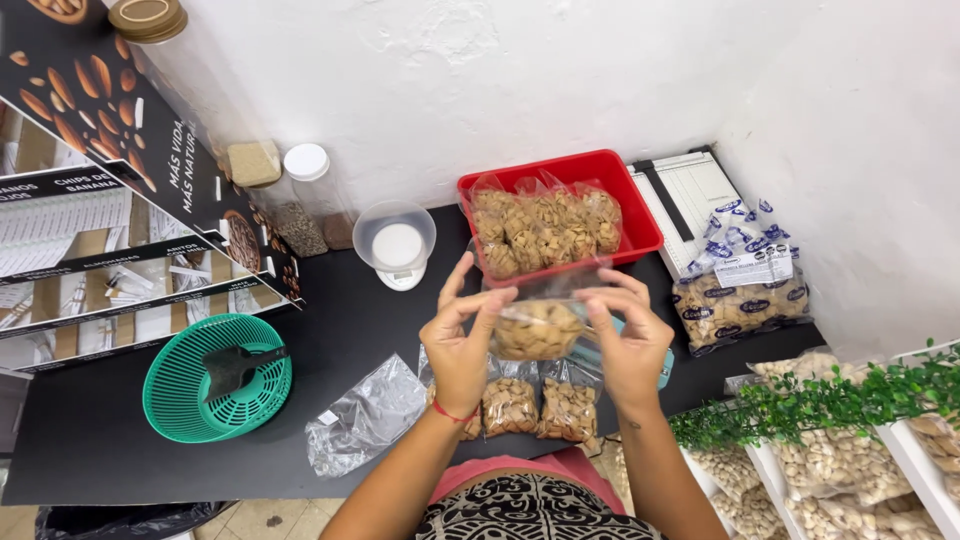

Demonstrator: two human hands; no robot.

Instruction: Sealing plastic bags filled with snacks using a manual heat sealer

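So the small clear bag of snacks (537, 328) is up over the black counter (340, 330), left hand (460, 345) and right hand (628, 340) pinching its top. Looks like sealing; probably needs pressing shut evenly. Red tray (610, 180) sits behind.

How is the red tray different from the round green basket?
The rectangular red plastic tray has solid walls, while the round green plastic basket is slotted mesh. The tray is packed with clear bags of brown snack pieces; the basket holds only a dark scoop-like thing. The tray sits at the back by the white wall, beyond both hands; the basket lies nearer the front edge, to the left. Both rest on the black table.
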